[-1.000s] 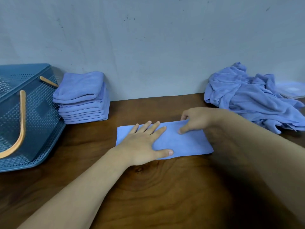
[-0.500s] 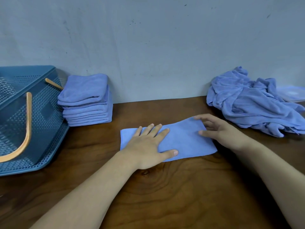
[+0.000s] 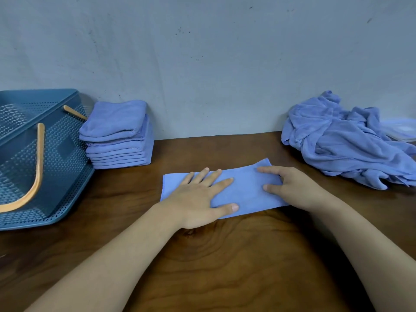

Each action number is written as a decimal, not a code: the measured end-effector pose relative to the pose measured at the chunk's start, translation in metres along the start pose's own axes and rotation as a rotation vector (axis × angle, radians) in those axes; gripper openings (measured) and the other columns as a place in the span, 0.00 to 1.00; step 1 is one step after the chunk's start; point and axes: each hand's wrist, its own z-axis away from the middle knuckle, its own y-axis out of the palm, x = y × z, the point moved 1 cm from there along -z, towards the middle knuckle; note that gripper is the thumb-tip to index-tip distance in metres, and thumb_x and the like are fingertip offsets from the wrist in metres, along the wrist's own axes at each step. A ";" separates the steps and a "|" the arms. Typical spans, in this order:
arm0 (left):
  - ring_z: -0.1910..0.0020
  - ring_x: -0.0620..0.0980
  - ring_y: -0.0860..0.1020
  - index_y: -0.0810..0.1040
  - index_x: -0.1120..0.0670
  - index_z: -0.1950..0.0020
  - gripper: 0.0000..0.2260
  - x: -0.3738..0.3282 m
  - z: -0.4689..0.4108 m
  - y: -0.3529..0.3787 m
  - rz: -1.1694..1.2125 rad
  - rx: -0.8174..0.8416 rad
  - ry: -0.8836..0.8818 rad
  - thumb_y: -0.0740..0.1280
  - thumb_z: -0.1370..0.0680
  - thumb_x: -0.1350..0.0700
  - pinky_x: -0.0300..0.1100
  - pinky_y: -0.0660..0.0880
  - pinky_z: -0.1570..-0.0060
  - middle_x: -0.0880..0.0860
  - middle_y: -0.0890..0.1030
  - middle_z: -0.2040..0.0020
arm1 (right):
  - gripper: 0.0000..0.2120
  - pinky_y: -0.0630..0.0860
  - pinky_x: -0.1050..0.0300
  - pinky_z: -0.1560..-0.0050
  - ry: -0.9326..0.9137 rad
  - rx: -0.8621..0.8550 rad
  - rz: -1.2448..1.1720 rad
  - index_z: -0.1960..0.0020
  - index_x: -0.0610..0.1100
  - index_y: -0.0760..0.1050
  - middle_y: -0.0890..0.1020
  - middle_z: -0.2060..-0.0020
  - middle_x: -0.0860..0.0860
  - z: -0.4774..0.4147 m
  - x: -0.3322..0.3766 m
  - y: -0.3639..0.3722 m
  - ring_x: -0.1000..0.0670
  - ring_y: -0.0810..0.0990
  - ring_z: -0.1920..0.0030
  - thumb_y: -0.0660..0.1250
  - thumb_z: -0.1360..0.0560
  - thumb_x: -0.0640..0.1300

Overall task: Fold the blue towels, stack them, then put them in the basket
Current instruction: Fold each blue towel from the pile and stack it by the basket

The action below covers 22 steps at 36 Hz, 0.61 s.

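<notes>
On the towel (image 3: 247, 190), left hand (image 3: 198, 199) flat.

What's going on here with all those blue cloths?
A person is folding blue towels on a wooden table. Both hands are on one towel that is folded into a long strip. The left hand lies flat on its left half and the right hand touches its right end. A neat stack of folded towels sits by the wall, beside the blue basket, not in it. A crumpled pile of unfolded towels waits on the right.
</notes>
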 end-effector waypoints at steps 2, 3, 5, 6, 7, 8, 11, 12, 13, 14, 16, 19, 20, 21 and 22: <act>0.16 0.44 0.35 0.42 0.30 0.17 0.39 -0.002 0.000 0.000 -0.006 0.010 -0.032 0.45 0.25 0.19 0.56 0.38 0.17 0.39 0.38 0.15 | 0.25 0.70 0.54 0.27 0.007 -0.016 0.020 0.27 0.61 0.76 0.78 0.32 0.60 -0.002 0.001 0.002 0.57 0.75 0.30 0.74 0.22 0.48; 0.16 0.45 0.35 0.41 0.31 0.16 0.40 -0.002 0.000 -0.001 -0.006 0.011 -0.044 0.46 0.25 0.19 0.56 0.38 0.17 0.39 0.38 0.15 | 0.25 0.70 0.52 0.26 0.011 -0.023 0.028 0.27 0.62 0.76 0.77 0.30 0.60 -0.003 0.000 0.003 0.56 0.74 0.29 0.74 0.22 0.49; 0.16 0.45 0.35 0.42 0.32 0.16 0.40 -0.003 0.001 -0.002 -0.005 0.004 -0.055 0.46 0.25 0.19 0.56 0.38 0.17 0.39 0.39 0.15 | 0.26 0.69 0.49 0.24 0.017 -0.033 0.036 0.26 0.63 0.75 0.76 0.28 0.59 -0.004 -0.002 0.005 0.55 0.73 0.27 0.74 0.22 0.50; 0.16 0.45 0.36 0.43 0.33 0.15 0.39 -0.003 0.002 -0.002 0.001 -0.007 -0.053 0.46 0.24 0.20 0.56 0.39 0.17 0.39 0.40 0.14 | 0.26 0.69 0.49 0.24 0.021 -0.035 0.034 0.26 0.63 0.75 0.76 0.27 0.59 -0.004 -0.002 0.005 0.55 0.72 0.26 0.74 0.22 0.50; 0.16 0.44 0.37 0.45 0.34 0.15 0.38 -0.003 0.003 -0.003 0.015 -0.026 -0.051 0.46 0.22 0.21 0.55 0.39 0.17 0.39 0.42 0.14 | 0.26 0.68 0.50 0.23 0.022 -0.033 0.029 0.26 0.62 0.75 0.75 0.27 0.58 -0.003 -0.002 0.005 0.55 0.72 0.26 0.74 0.22 0.50; 0.15 0.43 0.40 0.47 0.34 0.15 0.36 -0.002 0.006 -0.004 0.036 -0.056 -0.051 0.46 0.21 0.23 0.54 0.40 0.17 0.39 0.44 0.14 | 0.25 0.68 0.51 0.24 0.021 -0.030 0.024 0.26 0.62 0.75 0.75 0.26 0.59 -0.001 -0.001 0.004 0.55 0.71 0.25 0.74 0.22 0.50; 0.15 0.43 0.51 0.57 0.38 0.16 0.31 0.009 0.022 -0.009 0.051 -0.191 -0.078 0.49 0.17 0.28 0.53 0.46 0.17 0.38 0.58 0.16 | 0.25 0.65 0.57 0.27 0.025 0.003 0.010 0.26 0.60 0.76 0.74 0.27 0.59 0.002 0.003 -0.002 0.56 0.69 0.25 0.74 0.21 0.48; 0.16 0.43 0.53 0.59 0.38 0.16 0.30 0.016 0.030 -0.010 0.034 -0.212 -0.093 0.51 0.17 0.29 0.53 0.49 0.17 0.38 0.60 0.17 | 0.25 0.65 0.57 0.27 0.031 0.012 0.018 0.26 0.61 0.75 0.74 0.27 0.58 0.003 0.004 -0.006 0.55 0.69 0.25 0.74 0.21 0.48; 0.16 0.42 0.53 0.60 0.39 0.17 0.30 0.024 0.038 -0.010 0.022 -0.212 -0.109 0.52 0.17 0.30 0.53 0.49 0.17 0.37 0.60 0.17 | 0.26 0.65 0.56 0.27 0.038 0.013 0.032 0.26 0.61 0.75 0.74 0.26 0.57 0.002 0.004 -0.010 0.55 0.70 0.25 0.74 0.21 0.48; 0.16 0.41 0.52 0.60 0.38 0.17 0.29 0.031 0.048 -0.008 0.026 -0.204 -0.123 0.52 0.17 0.30 0.53 0.49 0.17 0.37 0.58 0.16 | 0.26 0.65 0.56 0.26 0.047 0.012 0.051 0.26 0.61 0.75 0.75 0.26 0.56 0.002 0.004 -0.014 0.54 0.70 0.25 0.75 0.21 0.48; 0.16 0.37 0.47 0.57 0.37 0.16 0.30 0.042 0.065 -0.003 0.066 -0.186 -0.136 0.51 0.17 0.29 0.51 0.46 0.17 0.35 0.53 0.15 | 0.27 0.65 0.56 0.28 0.058 0.019 0.063 0.25 0.59 0.74 0.74 0.25 0.54 0.003 0.006 -0.021 0.53 0.71 0.26 0.75 0.21 0.47; 0.17 0.34 0.42 0.54 0.35 0.15 0.31 0.048 0.078 0.002 0.140 -0.178 -0.140 0.50 0.17 0.28 0.47 0.43 0.17 0.35 0.49 0.15 | 0.29 0.66 0.56 0.27 0.049 0.031 0.060 0.23 0.59 0.72 0.73 0.24 0.54 0.005 0.019 -0.025 0.54 0.70 0.25 0.74 0.22 0.45; 0.17 0.35 0.42 0.53 0.36 0.15 0.31 0.047 0.079 0.002 0.144 -0.180 -0.151 0.50 0.17 0.28 0.47 0.43 0.17 0.36 0.48 0.15 | 0.29 0.67 0.55 0.26 0.041 0.026 0.066 0.23 0.59 0.72 0.72 0.23 0.55 0.006 0.025 -0.026 0.54 0.70 0.25 0.74 0.22 0.44; 0.17 0.36 0.41 0.52 0.36 0.15 0.32 0.046 0.079 0.003 0.135 -0.175 -0.166 0.50 0.17 0.28 0.47 0.43 0.17 0.37 0.46 0.14 | 0.30 0.67 0.56 0.27 0.029 0.015 0.066 0.23 0.59 0.72 0.72 0.23 0.55 0.006 0.033 -0.026 0.55 0.70 0.26 0.73 0.22 0.44; 0.16 0.38 0.40 0.50 0.36 0.15 0.32 0.045 0.078 0.003 0.120 -0.162 -0.177 0.49 0.17 0.28 0.47 0.42 0.17 0.38 0.45 0.14 | 0.29 0.68 0.58 0.29 0.020 0.003 0.061 0.22 0.58 0.72 0.72 0.24 0.56 0.007 0.042 -0.025 0.55 0.71 0.27 0.72 0.21 0.42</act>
